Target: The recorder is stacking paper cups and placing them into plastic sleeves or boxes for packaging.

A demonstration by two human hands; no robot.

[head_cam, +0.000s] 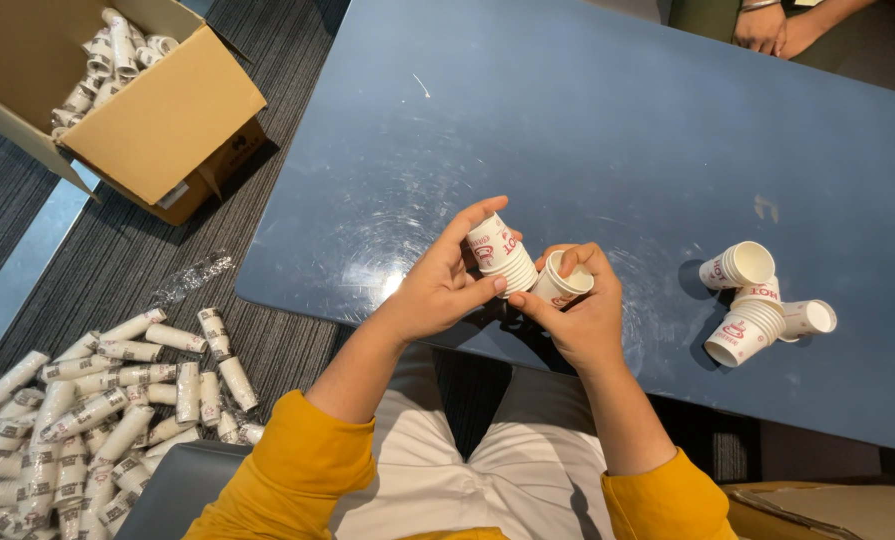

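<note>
Left hand [437, 290] curled around a short stack of nested paper cups [499, 256], thumb below and fingers over the closed base, held above the near edge of the blue table [587, 130]. Right hand [582, 320] pinching a single paper cup [562, 283] by its rim, thumb and forefinger on the lip, its base touching the open end of the stack. The cups appear light and thin-walled (likely to dent or go oval under a hard squeeze); their smooth sides suggest a slippery grip, so the rolled rim and the stiffer base look the soundest places to hold. Nested cups probably cling to one another and part best with a light twist. To the right on the table lie several loose cups and short stacks [757, 300], tipped on their sides, well apart from the hands and near no edge. Most of the tabletop is bare. On the carpet at left, many long sleeves of cups [87, 410]; beyond, an open cardboard box [157, 120] holding more. Another person's hands [767, 28] rest at the far corner.
</note>
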